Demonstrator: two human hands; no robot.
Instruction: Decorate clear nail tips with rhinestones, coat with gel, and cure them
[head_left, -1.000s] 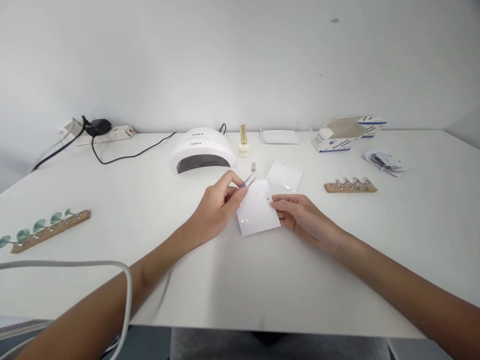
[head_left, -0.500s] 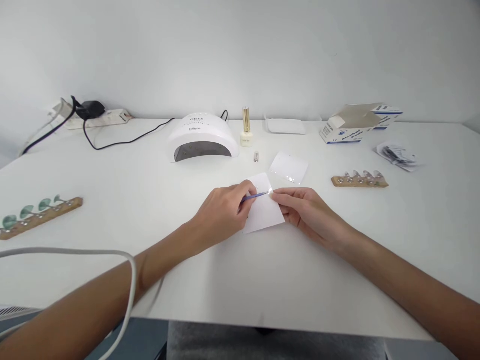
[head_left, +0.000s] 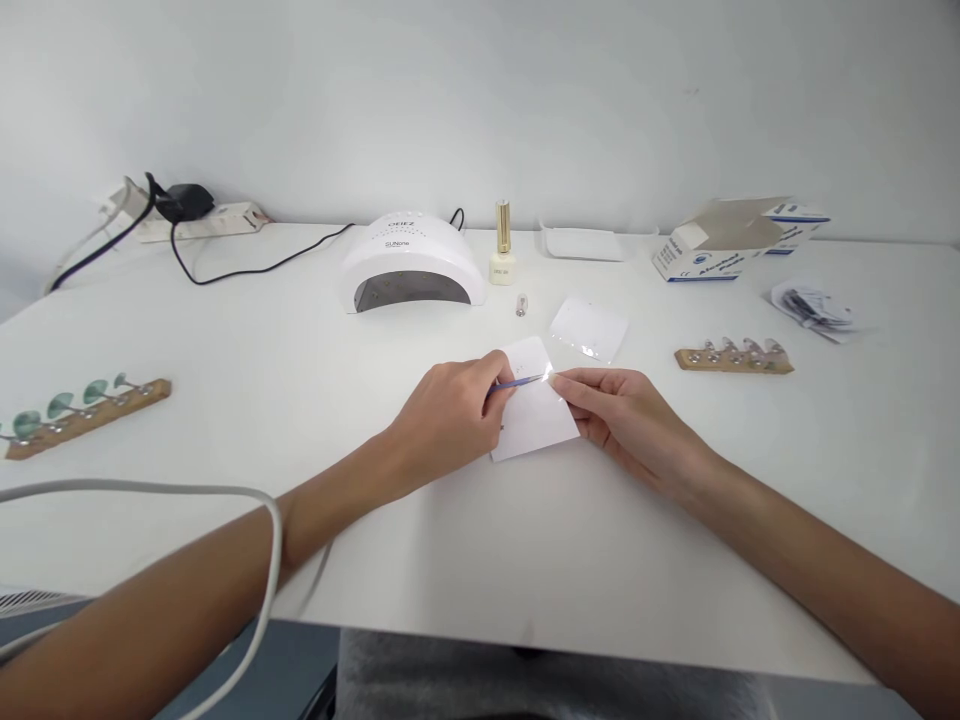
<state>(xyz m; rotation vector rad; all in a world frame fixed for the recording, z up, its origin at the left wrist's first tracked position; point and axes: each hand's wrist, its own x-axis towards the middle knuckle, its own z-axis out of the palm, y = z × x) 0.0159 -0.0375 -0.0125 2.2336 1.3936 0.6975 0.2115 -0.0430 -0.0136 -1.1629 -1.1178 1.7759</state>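
Note:
My left hand (head_left: 461, 412) is closed around slim blue tweezers (head_left: 516, 383), whose pointed tip reaches toward my right fingertips. Under that hand lies a white sticker sheet (head_left: 536, 420) with a shiny clear film, slightly turned on the table. My right hand (head_left: 622, 408) pinches the sheet's right edge between thumb and index finger, and its other fingers curl behind. What sits exactly at the tweezers' tip is too small to make out. Just beyond the sheet lie a second white sheet with clear film (head_left: 591, 328) and a small clear nail tip (head_left: 521, 305).
Behind stand a white nail lamp (head_left: 409, 250), a polish bottle (head_left: 502, 260) and an open alcohol pads box (head_left: 705, 250). Wooden strips hold green nail tips (head_left: 90, 415) at left and clear ones (head_left: 735, 358) at right. A pale cable (head_left: 274, 530) crosses my left forearm.
The whole view has shifted slightly. Both hands keep their grip on the tweezers and the sticker sheet, with little visible movement between them.

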